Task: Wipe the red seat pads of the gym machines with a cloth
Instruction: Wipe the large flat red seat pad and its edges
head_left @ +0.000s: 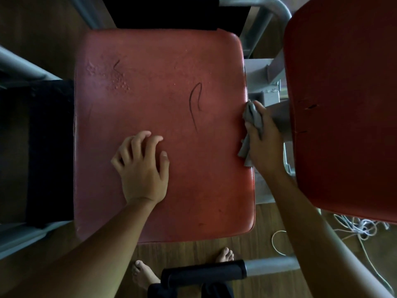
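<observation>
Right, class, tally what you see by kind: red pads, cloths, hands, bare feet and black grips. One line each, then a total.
Red pads: 2
Cloth: 1
Hands: 2
Bare feet: 2
Black grip: 1
Total: 8

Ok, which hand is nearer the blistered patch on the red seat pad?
Left. The left hand rests on the seat pad just short of the blistered patch; the right hand grips the cloth at the pad's right edge.
</observation>
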`<state>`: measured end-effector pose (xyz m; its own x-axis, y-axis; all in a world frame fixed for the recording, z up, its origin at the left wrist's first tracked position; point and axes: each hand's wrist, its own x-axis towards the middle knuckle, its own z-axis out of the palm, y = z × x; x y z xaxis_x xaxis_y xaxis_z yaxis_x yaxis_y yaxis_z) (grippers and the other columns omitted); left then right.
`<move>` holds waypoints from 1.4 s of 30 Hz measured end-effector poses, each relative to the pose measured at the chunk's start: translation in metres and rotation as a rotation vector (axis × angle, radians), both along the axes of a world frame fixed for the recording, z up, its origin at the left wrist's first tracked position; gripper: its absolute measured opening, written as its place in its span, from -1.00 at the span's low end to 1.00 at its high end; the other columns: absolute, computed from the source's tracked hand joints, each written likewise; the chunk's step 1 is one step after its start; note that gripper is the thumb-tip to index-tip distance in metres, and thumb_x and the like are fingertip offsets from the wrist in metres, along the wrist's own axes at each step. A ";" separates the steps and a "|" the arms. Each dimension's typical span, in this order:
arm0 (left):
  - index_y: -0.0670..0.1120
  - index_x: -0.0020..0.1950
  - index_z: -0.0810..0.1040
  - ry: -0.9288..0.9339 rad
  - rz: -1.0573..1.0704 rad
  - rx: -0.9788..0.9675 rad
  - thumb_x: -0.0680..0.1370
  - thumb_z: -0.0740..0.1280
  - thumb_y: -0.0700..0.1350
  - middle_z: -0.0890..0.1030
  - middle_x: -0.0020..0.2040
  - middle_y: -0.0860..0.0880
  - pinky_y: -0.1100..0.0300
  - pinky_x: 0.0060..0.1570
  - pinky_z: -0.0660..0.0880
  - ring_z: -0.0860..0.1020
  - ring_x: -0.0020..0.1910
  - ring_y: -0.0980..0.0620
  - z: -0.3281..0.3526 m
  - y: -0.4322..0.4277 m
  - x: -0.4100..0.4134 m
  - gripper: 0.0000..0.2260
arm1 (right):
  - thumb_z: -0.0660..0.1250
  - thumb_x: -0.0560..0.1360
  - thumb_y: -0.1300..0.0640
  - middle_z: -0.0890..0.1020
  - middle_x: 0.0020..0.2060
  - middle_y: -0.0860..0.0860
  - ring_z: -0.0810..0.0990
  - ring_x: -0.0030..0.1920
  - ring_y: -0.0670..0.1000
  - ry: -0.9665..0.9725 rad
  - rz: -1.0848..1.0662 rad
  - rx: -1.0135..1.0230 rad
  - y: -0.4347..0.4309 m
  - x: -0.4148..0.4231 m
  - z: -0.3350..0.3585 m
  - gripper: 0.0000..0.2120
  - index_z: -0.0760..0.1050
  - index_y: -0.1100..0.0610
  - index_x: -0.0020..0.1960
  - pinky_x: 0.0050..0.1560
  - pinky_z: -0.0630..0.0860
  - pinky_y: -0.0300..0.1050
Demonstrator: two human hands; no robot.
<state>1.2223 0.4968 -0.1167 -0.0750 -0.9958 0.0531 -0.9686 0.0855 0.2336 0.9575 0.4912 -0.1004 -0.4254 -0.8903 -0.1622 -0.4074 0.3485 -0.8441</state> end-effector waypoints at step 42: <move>0.07 0.28 0.52 0.021 0.005 0.013 0.59 0.24 0.04 0.45 0.38 0.03 -0.12 0.28 0.23 0.34 0.40 -0.13 -0.002 -0.001 0.002 -0.73 | 0.25 0.63 0.17 0.56 0.15 -0.06 0.63 -0.12 -0.15 0.049 0.013 -0.009 -0.064 -0.010 0.001 -0.61 0.40 0.07 0.45 0.02 0.64 -0.02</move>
<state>1.2244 0.4959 -0.1188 -0.0686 -0.9968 0.0417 -0.9638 0.0770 0.2551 0.9471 0.4269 -0.0992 -0.4212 -0.8971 -0.1331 -0.4531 0.3353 -0.8260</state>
